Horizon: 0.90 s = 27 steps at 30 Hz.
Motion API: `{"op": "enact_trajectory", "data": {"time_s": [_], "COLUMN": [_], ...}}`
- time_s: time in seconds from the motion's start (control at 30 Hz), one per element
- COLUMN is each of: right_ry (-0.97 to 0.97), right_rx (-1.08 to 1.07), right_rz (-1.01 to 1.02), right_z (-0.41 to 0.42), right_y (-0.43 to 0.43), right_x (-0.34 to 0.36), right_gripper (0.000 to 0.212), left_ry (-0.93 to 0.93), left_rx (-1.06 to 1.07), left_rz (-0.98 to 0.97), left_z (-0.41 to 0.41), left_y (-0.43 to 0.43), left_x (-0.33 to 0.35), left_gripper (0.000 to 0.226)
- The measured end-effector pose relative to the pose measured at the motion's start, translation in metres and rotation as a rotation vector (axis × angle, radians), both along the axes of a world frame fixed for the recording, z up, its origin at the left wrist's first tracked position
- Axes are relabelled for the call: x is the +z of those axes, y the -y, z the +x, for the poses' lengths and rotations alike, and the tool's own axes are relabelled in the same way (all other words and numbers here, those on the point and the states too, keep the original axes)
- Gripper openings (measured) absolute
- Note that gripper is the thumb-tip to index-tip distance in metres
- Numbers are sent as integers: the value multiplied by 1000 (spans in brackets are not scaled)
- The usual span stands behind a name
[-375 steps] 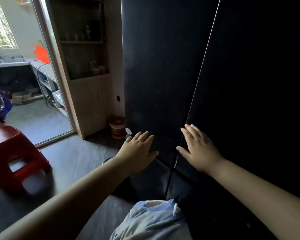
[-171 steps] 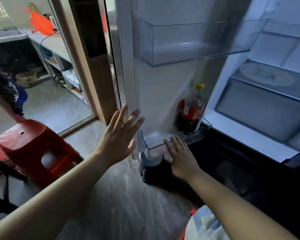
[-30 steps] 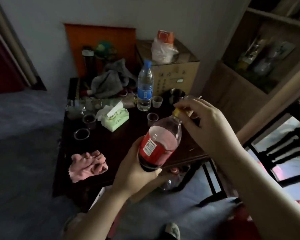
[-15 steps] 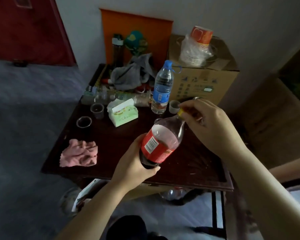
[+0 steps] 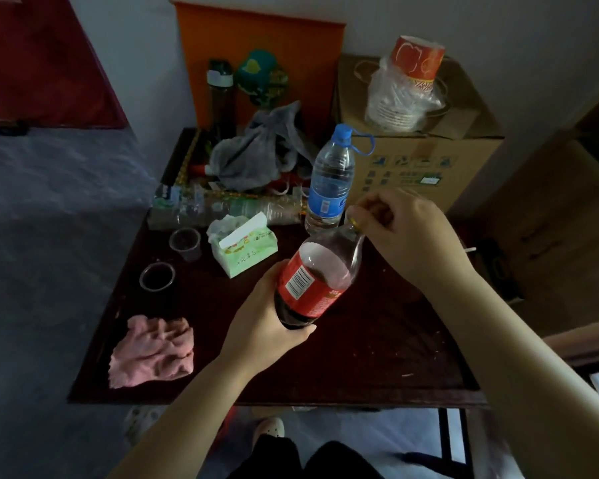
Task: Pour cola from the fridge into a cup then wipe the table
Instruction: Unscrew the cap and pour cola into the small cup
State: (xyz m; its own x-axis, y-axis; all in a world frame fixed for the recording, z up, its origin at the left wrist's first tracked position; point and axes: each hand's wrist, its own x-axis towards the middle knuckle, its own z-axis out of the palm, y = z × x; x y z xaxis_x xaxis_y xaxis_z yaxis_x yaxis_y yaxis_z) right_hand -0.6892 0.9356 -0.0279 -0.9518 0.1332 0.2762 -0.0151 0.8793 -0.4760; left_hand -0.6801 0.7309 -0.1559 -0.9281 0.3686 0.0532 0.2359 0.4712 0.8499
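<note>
A clear plastic cola bottle with a red label [image 5: 317, 281] is held tilted above the middle of the dark brown wooden table [image 5: 377, 357], neck pointed far-right. It's gripped round the lower body by the left hand [image 5: 267, 323]. Those fingers are wrapped underneath, so most of them are hidden and only the thumb side is really seen. The yellow cap [image 5: 353, 221] is pinched by the curled fingers of the right hand [image 5: 408, 233]. It's mostly covered, so whether it's loosened can't be told.

A crumpled pink cloth [image 5: 153, 350] is laid near the table's near-left corner. Two small clear plastic cups [image 5: 185, 243] are set on the left side, well apart from the cola. What's inside them is hard to make out in the dim light. A green-and-white tissue pack [image 5: 244, 248] is placed between the cups and the cola.

A clear water bottle with a blue cap [image 5: 329, 181] is stood upright just beside the right hand, its base partly blocked. The far end is buried under a grey rag [image 5: 256, 153] and clutter that can't be identified. A brown cardboard box [image 5: 422, 167] is seen at far right, topped with a bagged stack of paper cups [image 5: 405, 88]. The table's right edge is covered by the right forearm.
</note>
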Motion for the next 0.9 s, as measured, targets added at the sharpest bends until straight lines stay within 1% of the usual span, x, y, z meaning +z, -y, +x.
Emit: {"op": "enact_trajectory", "data": {"time_s": [0.13, 0.27, 0.37, 0.5, 0.67, 0.73, 0.8, 0.83, 0.9], "right_ry": [20, 51, 64, 63, -13, -10, 1, 7, 30], "right_rx": [-78, -38, -7, 84, 182, 251, 352, 399, 425], "right_rz": [44, 7, -26, -115, -142, -172, -248, -255, -161], "right_z": [-11, -22, -29, -36, -36, -36, -36, -37, -39], "right_y": [-9, -20, -29, -39, -44, -44, -47, -50, -55], "right_x": [-2, -3, -2, -1, -1, -1, 2, 4, 6], "right_gripper": [32, 35, 34, 31, 29, 27, 27, 28, 27], "left_ry": [6, 15, 32, 75, 108, 126, 139, 141, 143], "left_rx": [-9, -7, 9, -19, -75, -95, -119, -128, -121], "left_rz": [-18, -25, -6, 41, 69, 66, 51, 40, 24], "left_z": [-14, -19, -19, -21, -24, -27, -29, -29, -29], "left_y": [-8, -18, -25, -32, -29, -27, -26, -26, -28], "left_x": [-2, -1, 3, 9, 13, 15, 16, 16, 17], "left_gripper": [95, 96, 95, 94, 95, 95, 96, 97, 98]}}
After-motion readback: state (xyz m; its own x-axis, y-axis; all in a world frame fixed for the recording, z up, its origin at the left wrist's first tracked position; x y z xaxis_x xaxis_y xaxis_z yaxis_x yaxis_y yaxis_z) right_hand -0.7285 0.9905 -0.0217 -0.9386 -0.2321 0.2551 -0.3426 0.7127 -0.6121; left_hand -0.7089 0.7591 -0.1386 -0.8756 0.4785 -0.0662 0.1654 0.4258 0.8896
